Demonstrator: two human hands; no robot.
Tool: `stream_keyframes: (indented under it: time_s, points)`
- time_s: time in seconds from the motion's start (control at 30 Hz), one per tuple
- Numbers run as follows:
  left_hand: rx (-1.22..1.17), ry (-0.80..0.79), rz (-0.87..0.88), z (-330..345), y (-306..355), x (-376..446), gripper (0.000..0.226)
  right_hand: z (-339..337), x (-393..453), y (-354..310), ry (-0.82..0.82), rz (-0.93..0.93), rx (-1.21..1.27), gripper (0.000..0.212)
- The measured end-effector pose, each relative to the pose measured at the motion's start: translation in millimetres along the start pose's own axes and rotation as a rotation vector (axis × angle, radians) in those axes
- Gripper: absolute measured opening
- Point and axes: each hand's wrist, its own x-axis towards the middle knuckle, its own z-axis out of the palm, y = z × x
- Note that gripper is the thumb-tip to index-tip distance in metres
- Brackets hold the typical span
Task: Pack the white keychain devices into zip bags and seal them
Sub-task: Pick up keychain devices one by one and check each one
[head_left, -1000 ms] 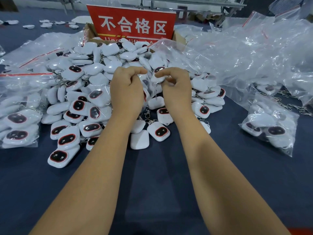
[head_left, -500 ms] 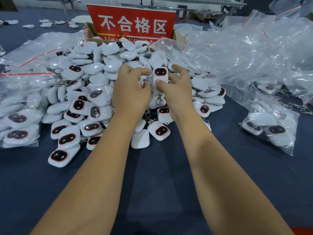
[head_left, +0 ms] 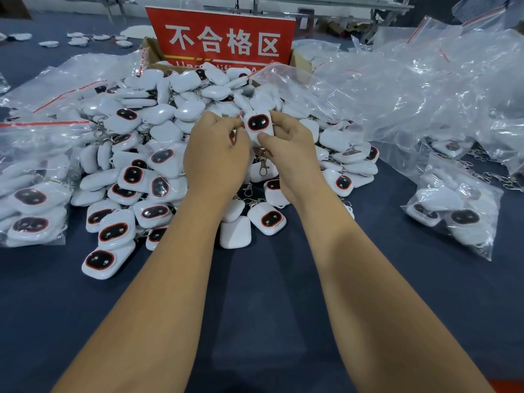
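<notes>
Your right hand (head_left: 295, 154) pinches one white keychain device (head_left: 258, 126) upright, dark face toward you, thumb on its lower edge, its metal clasp (head_left: 263, 165) hanging below. Left hand (head_left: 215, 154) fingers are curled at the device's left edge, touching it; can't tell whether a zip bag is between them. Both hands sit above the loose device pile (head_left: 147, 165) on the blue bench (head_left: 269, 293). Filled bags: one at left (head_left: 31, 191), one at right (head_left: 453, 211). Empty bags heap (head_left: 425, 89) back right. Red sign (head_left: 224, 38) behind the pile.
</notes>
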Motion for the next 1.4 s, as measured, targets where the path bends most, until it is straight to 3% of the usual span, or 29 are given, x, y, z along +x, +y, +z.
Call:
stream_keyframes:
  time_s: [0.53,0.87,1.4]
  points:
    - [0.004,-0.037,0.013,0.5,1.3,-2.7,0.03,1.5,0.6,5.1,0.032,-0.025,-0.081,0.023]
    - [-0.018,-0.046,0.001,-0.3,0.6,-3.1,0.025,1.8,-3.8,-2.1,-0.001,0.052,0.102,0.021]
    - [-0.014,-0.05,0.018,-0.2,2.0,-3.8,0.024,2.6,-6.2,-3.4,0.048,0.001,0.018,0.02]
